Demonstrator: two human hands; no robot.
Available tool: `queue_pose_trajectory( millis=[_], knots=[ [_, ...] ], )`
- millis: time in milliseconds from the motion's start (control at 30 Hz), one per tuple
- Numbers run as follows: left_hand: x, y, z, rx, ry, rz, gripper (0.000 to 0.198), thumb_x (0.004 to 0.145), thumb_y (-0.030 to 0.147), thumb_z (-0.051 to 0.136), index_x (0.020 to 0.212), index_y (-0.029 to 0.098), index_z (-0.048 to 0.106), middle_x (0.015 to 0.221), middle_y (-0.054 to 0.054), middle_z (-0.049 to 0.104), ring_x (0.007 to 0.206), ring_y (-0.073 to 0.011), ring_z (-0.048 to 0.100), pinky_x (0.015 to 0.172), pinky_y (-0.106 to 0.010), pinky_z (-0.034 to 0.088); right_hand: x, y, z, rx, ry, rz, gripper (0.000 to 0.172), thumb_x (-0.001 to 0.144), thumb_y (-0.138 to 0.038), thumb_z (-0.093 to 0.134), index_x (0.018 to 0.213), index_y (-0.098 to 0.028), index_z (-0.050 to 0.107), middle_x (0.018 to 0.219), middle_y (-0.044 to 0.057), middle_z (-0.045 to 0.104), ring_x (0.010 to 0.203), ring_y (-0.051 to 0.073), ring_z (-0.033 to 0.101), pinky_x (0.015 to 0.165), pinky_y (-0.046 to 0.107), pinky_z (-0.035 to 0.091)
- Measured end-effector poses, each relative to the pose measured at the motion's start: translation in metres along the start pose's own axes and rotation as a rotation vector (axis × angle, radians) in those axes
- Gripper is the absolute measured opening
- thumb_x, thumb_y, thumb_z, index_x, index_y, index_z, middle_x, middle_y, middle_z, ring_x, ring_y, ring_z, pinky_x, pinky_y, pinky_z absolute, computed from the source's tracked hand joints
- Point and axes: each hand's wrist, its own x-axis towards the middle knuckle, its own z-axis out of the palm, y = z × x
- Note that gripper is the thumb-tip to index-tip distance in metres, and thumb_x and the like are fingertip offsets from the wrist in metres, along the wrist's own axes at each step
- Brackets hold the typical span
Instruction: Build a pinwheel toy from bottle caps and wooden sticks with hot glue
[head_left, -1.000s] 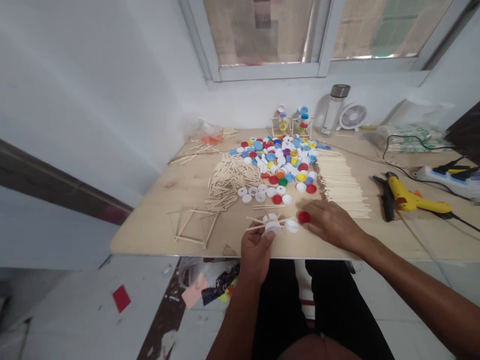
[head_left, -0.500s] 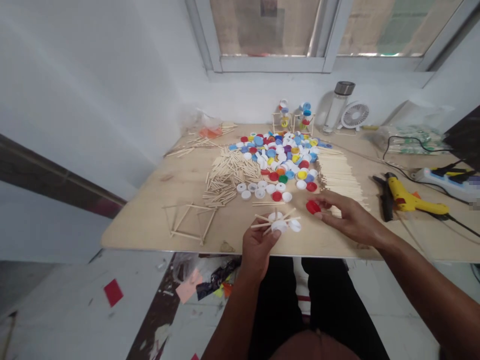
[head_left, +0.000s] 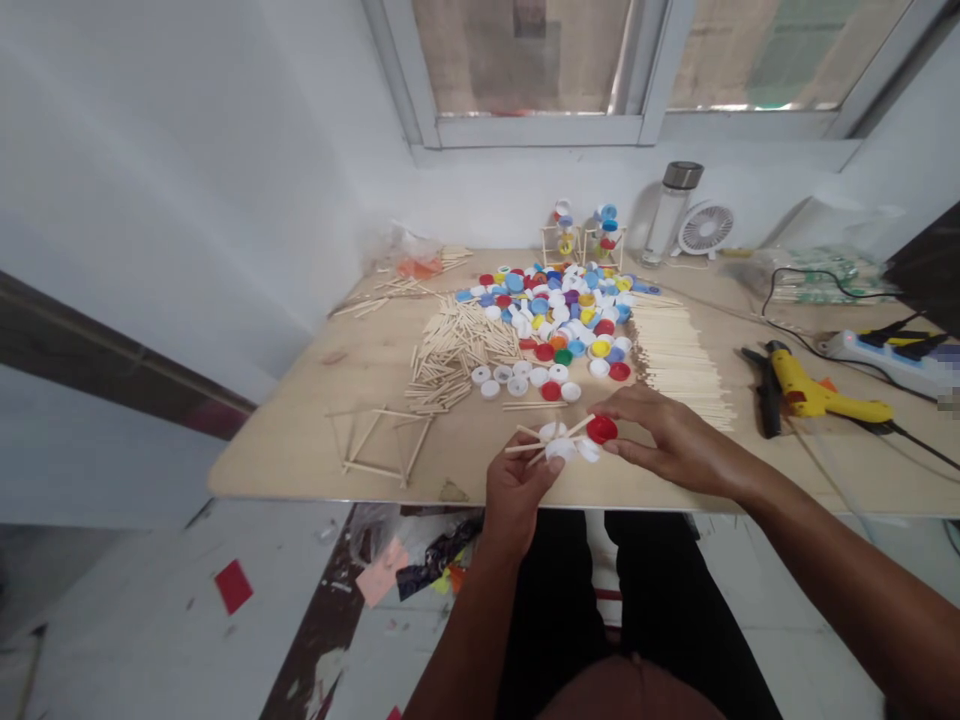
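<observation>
just above the near edge of the wooden table [head_left: 315, 455], the left hand [head_left: 516, 492] pinches a small piece of white caps and wooden sticks [head_left: 555, 444]. the right hand [head_left: 667, 440] grips a red cap [head_left: 601, 429] in its fingertips, touching a stick end. beyond lies a pile of coloured caps [head_left: 559, 310].
</observation>
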Motion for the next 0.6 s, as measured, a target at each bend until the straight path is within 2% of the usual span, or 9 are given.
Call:
queue_pose_trajectory(
  millis=[200,467,600],
  knots=[
    [-0.0007,0.0002,0.0007,0.013,-0.009,0.003,0.032,0.06,0.026,0.081,0.089,0.017,0.069,0.095,-0.006,0.073,0.089,-0.0205,0.067,0.084,-0.031,0.049,0.0005,-0.0019,0.0028,-0.032,-0.016,-0.015,0.026,0.091,-0.03,0.049,0.112,-0.021,0.061,0.107,0.008,0.066,0.103,0.023,0.058,0.087,0.042,0.048],
    [-0.0003,-0.0013,-0.0022,0.042,-0.064,0.033,0.03,0.065,0.023,0.078,0.093,0.016,0.069,0.099,-0.007,0.072,0.093,-0.0206,0.066,0.086,-0.031,0.049,0.0004,0.0001,0.0045,0.061,-0.032,0.008,0.028,0.091,-0.033,0.05,0.114,-0.019,0.06,0.11,0.009,0.065,0.104,0.022,0.058,0.088,0.04,0.048],
    [-0.0001,-0.0007,-0.0014,0.051,-0.037,0.032,0.03,0.062,0.023,0.079,0.089,0.015,0.069,0.098,-0.007,0.073,0.092,-0.0219,0.066,0.084,-0.032,0.05,-0.001,0.003,0.0061,0.097,-0.034,0.0,0.029,0.091,-0.034,0.05,0.115,-0.021,0.06,0.112,0.009,0.066,0.105,0.022,0.059,0.088,0.04,0.049]
  ],
)
